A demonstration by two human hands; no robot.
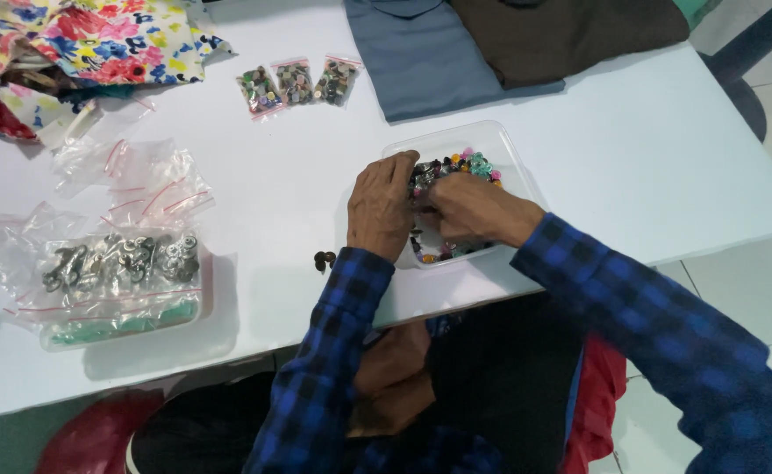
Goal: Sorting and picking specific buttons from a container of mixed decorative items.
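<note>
Blue-checked sleeves are reaching over the white bench [649, 167] to the clear square plastic tray [513, 158] of mixed coloured buttons [465, 165], where the left hand [382, 209] and right hand [475, 209] are resting, fingers curled, their grip hidden.

Both arms reach forward from the bottom of the view, each in a blue-and-black checked sleeve that ends at the wrist. The left hand [381, 207] lies back-up, knuckles raised and fingers curled downward, the fingertips hidden beneath it. The right hand [476, 209] comes in from the right, its forearm slanting up-left, fingers bent and drawn together toward the left hand (whether they pinch anything cannot be told). The two hands sit just beside each other, nearly touching.
</note>
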